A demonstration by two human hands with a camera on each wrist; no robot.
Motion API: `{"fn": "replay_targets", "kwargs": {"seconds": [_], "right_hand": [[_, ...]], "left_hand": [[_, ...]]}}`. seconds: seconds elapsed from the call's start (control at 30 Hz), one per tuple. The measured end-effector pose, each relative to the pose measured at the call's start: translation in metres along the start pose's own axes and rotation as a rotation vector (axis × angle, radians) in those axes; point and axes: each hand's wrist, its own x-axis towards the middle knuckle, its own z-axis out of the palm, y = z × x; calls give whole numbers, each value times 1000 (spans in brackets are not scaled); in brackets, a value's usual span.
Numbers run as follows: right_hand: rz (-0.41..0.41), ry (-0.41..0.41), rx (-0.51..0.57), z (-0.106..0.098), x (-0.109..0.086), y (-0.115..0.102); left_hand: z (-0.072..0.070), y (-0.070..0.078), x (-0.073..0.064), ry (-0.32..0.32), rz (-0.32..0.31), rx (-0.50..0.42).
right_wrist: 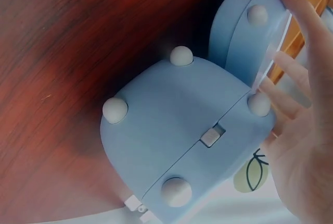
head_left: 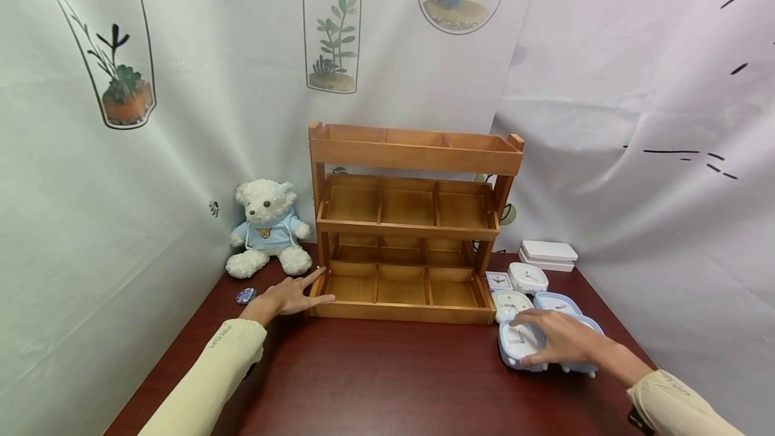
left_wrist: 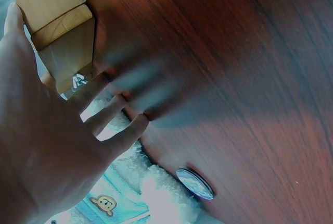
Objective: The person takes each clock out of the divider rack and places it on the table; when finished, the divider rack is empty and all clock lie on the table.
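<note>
My left hand [head_left: 287, 296] rests at the lower left front corner of a wooden three-tier shelf [head_left: 404, 313], with its fingers spread and straight; in the left wrist view the thumb lies along the wood. At the right, my right hand [head_left: 564, 336] grips a light-blue alarm clock [head_left: 521, 338] lying face up, thumb at its near edge and fingers across the far side. Seen in the right wrist view, that clock [right_wrist: 244, 36] sits beside another blue clock [right_wrist: 171, 114] with round white feet. The palm hides part of both clocks.
Behind the right hand lie more clocks: a white one [head_left: 528, 277], a small square one [head_left: 498, 280] and a blue one [head_left: 557, 302]. White boxes [head_left: 547, 256] stand at the back. A teddy bear [head_left: 266, 227] sits left, near a small round blue object [head_left: 245, 296].
</note>
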Motion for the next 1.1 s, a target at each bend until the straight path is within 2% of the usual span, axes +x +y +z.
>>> {"fn": "replay_targets", "kwargs": {"seconds": [0.3, 0.57, 0.8, 0.97, 1.1], "right_hand": [[24, -94, 63, -6, 5, 2], [31, -89, 62, -5, 4, 2], [44, -106, 73, -4, 0, 2], [30, -79, 47, -6, 2, 0], [30, -17, 18, -10, 8, -2]], "left_hand": [[0, -4, -3, -3, -13, -5], [0, -3, -4, 12, -9, -44], [4, 1, -5, 22, 6, -17], [0, 7, -10, 38, 28, 33], [-8, 11, -18, 55, 57, 88]]}}
